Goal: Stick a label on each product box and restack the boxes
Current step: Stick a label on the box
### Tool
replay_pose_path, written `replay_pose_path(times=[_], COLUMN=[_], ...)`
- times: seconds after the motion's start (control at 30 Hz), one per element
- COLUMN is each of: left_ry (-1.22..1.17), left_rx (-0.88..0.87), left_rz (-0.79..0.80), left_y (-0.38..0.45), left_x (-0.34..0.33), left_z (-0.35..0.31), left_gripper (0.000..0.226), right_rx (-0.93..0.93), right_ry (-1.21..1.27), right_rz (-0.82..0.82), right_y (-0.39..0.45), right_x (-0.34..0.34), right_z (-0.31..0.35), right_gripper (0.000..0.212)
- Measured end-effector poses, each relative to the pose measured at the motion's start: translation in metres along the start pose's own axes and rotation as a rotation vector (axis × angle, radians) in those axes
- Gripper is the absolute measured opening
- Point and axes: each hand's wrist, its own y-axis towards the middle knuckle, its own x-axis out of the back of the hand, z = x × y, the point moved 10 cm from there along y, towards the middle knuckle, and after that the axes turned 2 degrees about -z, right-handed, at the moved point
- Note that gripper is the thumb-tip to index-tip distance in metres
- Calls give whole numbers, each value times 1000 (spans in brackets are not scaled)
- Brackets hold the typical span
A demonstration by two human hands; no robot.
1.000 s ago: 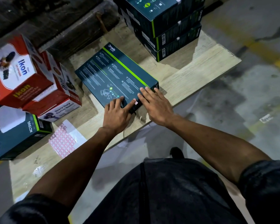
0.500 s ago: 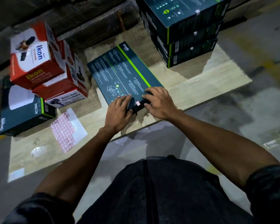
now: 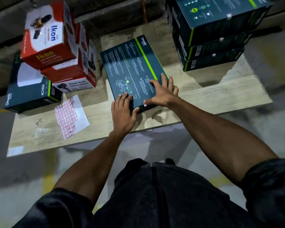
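From my head view, the flat dark box (image 3: 133, 71) lies on the table (image 3: 220, 89), its near corner close to the front edge. My left hand (image 3: 123, 112) rests on that near corner, fingers over the top and thumb against the side; my right hand (image 3: 161, 92) lies spread and relaxed on the top, fingers reaching the right edge. A small label (image 3: 145, 104) sits at the near edge between my hands. To the right, well apart, stands a stack (image 3: 212, 35) of three dark boxes. To the left red boxes (image 3: 56, 46) crowd close beside it. The label sheet (image 3: 69, 117) lies on bare table left of my hand.
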Motion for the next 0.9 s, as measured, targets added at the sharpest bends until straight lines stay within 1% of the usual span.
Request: replay_pose_path(times=[0.13,0.37,0.47,0.6,0.77,0.9], left_ry=[-104,-91,-90,-90,-89,-83], left_rx=[26,6,10,22,22,15], left_rz=[-55,-49,-37,-16,-4,9], left_y=[-2,-1,-1,-1,-2,-1], left_x=[2,1,0,-1,0,-1], left_z=[0,0,1,1,1,1], left_gripper=[49,51,53,50,51,52], right_rx=[-30,-35,-26,-14,-8,19], right_ry=[-18,1,42,75,45,52], right_rz=[-39,-139,-110,-51,-132,-138], right_y=[2,2,2,4,0,-2], right_x=[-1,3,3,1,5,5], right_z=[-1,-2,-3,-4,-2,-1], right_gripper=[90,84,85,82,81,80])
